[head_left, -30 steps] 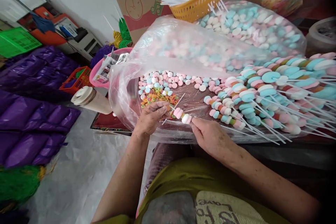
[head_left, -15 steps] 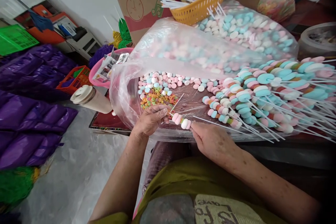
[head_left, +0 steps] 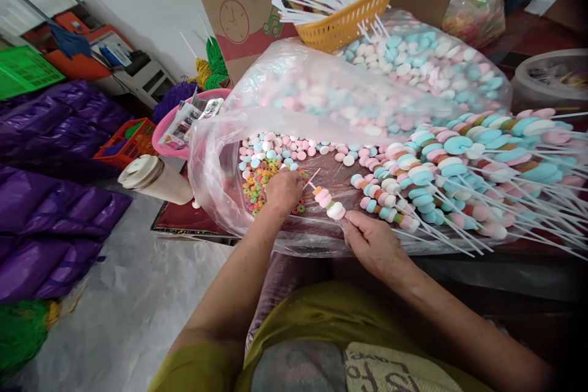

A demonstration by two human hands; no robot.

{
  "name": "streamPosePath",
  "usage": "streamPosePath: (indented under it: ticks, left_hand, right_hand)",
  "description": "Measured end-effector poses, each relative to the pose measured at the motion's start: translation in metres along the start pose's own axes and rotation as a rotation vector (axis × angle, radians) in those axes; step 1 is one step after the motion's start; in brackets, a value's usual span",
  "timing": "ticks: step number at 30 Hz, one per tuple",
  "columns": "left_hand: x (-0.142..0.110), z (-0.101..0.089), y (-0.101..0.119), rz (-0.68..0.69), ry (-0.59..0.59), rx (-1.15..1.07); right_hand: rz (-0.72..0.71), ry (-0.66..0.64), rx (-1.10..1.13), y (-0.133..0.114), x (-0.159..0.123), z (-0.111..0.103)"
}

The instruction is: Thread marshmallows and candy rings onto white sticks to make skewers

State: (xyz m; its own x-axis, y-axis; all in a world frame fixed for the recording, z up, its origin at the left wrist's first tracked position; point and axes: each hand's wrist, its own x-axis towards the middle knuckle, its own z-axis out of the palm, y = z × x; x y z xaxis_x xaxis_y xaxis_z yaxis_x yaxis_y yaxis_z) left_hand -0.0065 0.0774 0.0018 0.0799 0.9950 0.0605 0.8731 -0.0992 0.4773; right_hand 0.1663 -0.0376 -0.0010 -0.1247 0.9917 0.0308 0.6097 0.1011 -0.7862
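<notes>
My right hand is closed on a marshmallow skewer just below its lowest marshmallow. Pink and white marshmallows and an orange ring candy are threaded on it, and its bare white tip points up and left. My left hand is over the heap of ring candies, its fingers curled down beside the loose marshmallows. The back of the hand hides what its fingertips hold. A loose white stick lies between the hand and the skewer. Finished marshmallow skewers are piled to the right.
A large plastic bag of marshmallows lies behind the work area. An orange basket of white sticks rests on it, before a cardboard box. At left stand a lidded cup and a pink basin. A clear tub sits far right.
My left hand has left the skewer's tip and moved up to the candy heap. The skewer, still in my right hand, now shows an orange ring above the pink marshmallows.
</notes>
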Motion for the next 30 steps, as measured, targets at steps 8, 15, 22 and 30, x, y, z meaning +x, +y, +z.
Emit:
streamPosePath:
  ticks: [8,15,22,30]
  left_hand:
    - [-0.051,-0.024,-0.016,-0.253,-0.103,-1.2]
    - [-0.071,-0.015,0.002,-0.044,0.105,-1.02]
    - [-0.064,-0.032,0.02,0.378,0.12,-0.567]
    - [0.028,-0.034,-0.015,0.058,0.072,0.146]
  right_hand:
    - [-0.059,-0.113,-0.342,-0.012,0.007,0.009]
    - [-0.036,-0.129,-0.444,-0.018,0.002,0.011]
    - [-0.209,0.075,-0.191,-0.012,0.018,0.021]
    - [0.014,0.032,-0.154,-0.026,0.131,0.021]
